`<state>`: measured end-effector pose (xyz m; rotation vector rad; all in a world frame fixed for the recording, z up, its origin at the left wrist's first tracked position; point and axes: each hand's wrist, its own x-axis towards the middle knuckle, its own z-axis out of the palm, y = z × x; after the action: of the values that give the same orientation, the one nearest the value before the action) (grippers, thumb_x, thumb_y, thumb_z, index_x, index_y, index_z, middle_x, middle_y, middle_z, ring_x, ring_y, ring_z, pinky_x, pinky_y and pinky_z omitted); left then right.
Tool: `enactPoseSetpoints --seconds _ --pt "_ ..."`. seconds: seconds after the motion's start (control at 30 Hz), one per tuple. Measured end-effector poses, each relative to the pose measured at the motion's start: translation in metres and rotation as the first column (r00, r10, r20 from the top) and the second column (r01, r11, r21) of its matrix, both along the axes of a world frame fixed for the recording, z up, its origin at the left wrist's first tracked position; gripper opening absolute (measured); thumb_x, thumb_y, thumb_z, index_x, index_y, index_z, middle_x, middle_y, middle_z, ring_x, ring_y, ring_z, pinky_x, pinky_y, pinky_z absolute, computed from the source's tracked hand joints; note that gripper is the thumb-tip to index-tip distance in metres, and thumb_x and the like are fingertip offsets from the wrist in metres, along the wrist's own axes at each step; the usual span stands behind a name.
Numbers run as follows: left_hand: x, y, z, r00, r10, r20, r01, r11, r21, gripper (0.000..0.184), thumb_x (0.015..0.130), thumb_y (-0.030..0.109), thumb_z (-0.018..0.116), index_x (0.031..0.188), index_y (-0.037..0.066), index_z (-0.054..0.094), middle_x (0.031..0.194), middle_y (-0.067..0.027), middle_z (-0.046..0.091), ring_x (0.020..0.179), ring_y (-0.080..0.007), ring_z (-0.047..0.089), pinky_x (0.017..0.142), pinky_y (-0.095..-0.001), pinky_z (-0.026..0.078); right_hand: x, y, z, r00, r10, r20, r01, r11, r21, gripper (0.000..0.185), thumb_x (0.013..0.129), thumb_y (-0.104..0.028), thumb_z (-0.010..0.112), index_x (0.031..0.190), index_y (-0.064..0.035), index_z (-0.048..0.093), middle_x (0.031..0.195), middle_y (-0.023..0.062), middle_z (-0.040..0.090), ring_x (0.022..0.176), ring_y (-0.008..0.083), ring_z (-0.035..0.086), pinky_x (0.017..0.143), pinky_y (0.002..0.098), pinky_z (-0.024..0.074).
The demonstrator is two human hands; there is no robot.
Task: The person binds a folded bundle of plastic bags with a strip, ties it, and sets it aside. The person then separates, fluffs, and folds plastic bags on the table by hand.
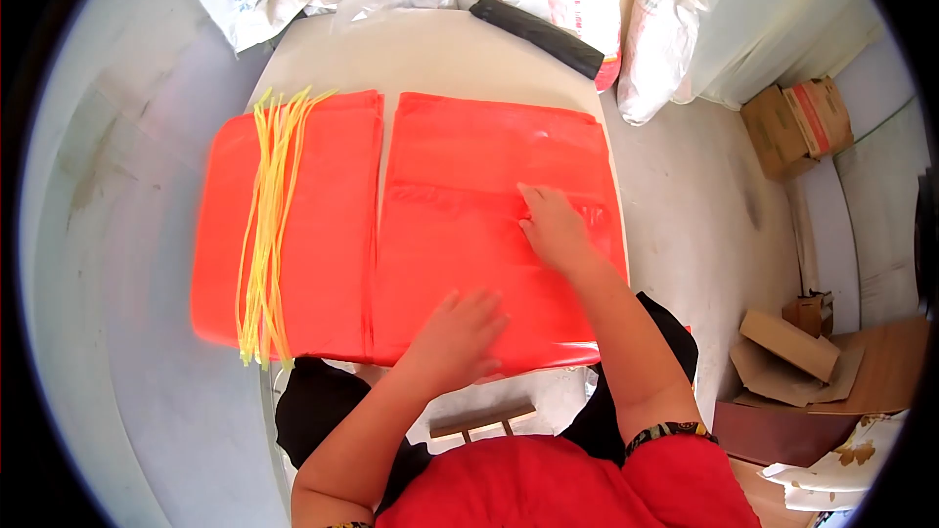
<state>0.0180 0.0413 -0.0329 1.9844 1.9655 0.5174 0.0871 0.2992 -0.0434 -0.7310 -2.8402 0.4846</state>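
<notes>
Head view: left hand (460,340), fingers spread, and right hand (556,230), loosely open, overlie red sheets (460,259); yellow strips (269,235) cross the adjacent red stack (331,225).

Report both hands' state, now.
Left hand: open, blurred, over the right red stack.
Right hand: at that same stack; whether it grips cannot be told.
</notes>
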Motion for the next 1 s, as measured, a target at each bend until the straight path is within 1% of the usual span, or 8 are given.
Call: enactPoseSetpoints --seconds 0.13,0.33,0.43,0.53,0.63,0.73,0.83,1.0 --pt "-0.003 -0.006 0.000 1.000 0.024 0.016 -0.025 1.000 0.016 0.066 0.081 0.038 0.080 0.136 0.008 0.062 0.155 -0.0153 0.047 0.147 -0.0344 0.040 0.119 -0.0565 0.032 -0.007 0.007 0.012 0.991 -0.038 0.128 0.048 0.996 -0.079 0.043 0.089 -0.018 0.071 0.129 -0.0056 0.060 0.131 0.0155 0.060 0.126 0.0362 0.054 0.099 0.0477 0.0510" --pt "-0.003 -0.007 -0.003 1.000 0.025 0.004 -0.025 0.999 0.020 0.066 0.080 0.039 0.080 0.135 0.008 0.063 0.154 -0.0157 0.048 0.146 -0.0345 0.040 0.118 -0.0578 0.032 -0.007 0.009 0.019 0.992 0.002 0.127 0.011 0.995 -0.100 0.027 0.088 -0.017 0.071 0.110 -0.0043 0.064 0.117 0.0169 0.064 0.112 0.0381 0.061 0.091 0.0482 0.0520" --pt "-0.003 -0.006 -0.003 1.000 0.026 0.010 -0.026 1.000 0.006 0.064 0.080 0.037 0.080 0.135 0.008 0.063 0.153 -0.0159 0.048 0.146 -0.0348 0.040 0.118 -0.0587 0.032 -0.003 0.011 0.020 1.000 0.020 -0.001 -0.020 0.995 -0.097 0.020 0.088 -0.011 0.070 0.105 -0.0036 0.063 0.105 0.0121 0.064 0.100 0.0331 0.063 0.084 0.0424 0.0519" --pt "-0.003 -0.005 -0.001 0.999 0.039 0.012 -0.039 0.999 0.011 0.062 0.081 0.035 0.079 0.135 0.008 0.063 0.153 -0.0157 0.048 0.147 -0.0350 0.039 0.117 -0.0597 0.032 -0.009 0.020 0.025 0.992 0.040 -0.121 -0.047 0.998 -0.053 0.019 0.087 -0.009 0.070 0.104 -0.0033 0.062 0.101 0.0136 0.064 0.098 0.0342 0.064 0.083 0.0421 0.0520" --pt "-0.006 -0.001 0.004 0.998 0.065 -0.015 -0.065 0.998 0.008 0.063 0.081 0.034 0.079 0.136 0.009 0.062 0.154 -0.0152 0.047 0.147 -0.0350 0.039 0.117 -0.0607 0.033 -0.026 0.039 0.026 0.987 0.038 -0.155 -0.038 0.999 0.004 0.018 0.087 -0.007 0.070 0.103 -0.0030 0.062 0.101 0.0137 0.065 0.099 0.0348 0.064 0.083 0.0422 0.0521" --pt "-0.008 0.002 0.006 0.994 0.106 -0.038 -0.106 0.994 0.009 0.065 0.081 0.035 0.080 0.138 0.011 0.061 0.154 -0.0148 0.047 0.147 -0.0354 0.038 0.116 -0.0616 0.033 -0.046 0.065 0.017 0.974 0.052 -0.219 -0.043 0.998 0.045 0.021 0.084 -0.009 0.066 0.105 -0.0045 0.065 0.107 0.0144 0.067 0.105 0.0359 0.064 0.089 0.0465 0.0521" --pt "-0.011 0.006 0.007 0.988 0.152 -0.038 -0.152 0.988 0.003 0.067 0.081 0.036 0.080 0.140 0.013 0.059 0.155 -0.0147 0.046 0.147 -0.0361 0.039 0.116 -0.0625 0.033 -0.069 0.090 0.007 0.987 -0.031 -0.160 0.040 0.998 0.052 0.023 0.085 -0.008 0.065 0.108 -0.0055 0.066 0.111 0.0139 0.068 0.109 0.0352 0.064 0.091 0.0456 0.0523" --pt "-0.018 0.010 0.004 0.975 0.221 -0.030 -0.222 0.975 -0.029 0.067 0.081 0.037 0.080 0.140 0.014 0.059 0.155 -0.0150 0.046 0.146 -0.0380 0.040 0.114 -0.0658 0.031 -0.093 0.112 -0.006 0.943 -0.011 -0.331 0.050 0.993 0.109 0.020 0.082 -0.005 0.068 0.102 -0.0039 0.064 0.104 0.0137 0.067 0.102 0.0344 0.065 0.085 0.0438 0.0526"
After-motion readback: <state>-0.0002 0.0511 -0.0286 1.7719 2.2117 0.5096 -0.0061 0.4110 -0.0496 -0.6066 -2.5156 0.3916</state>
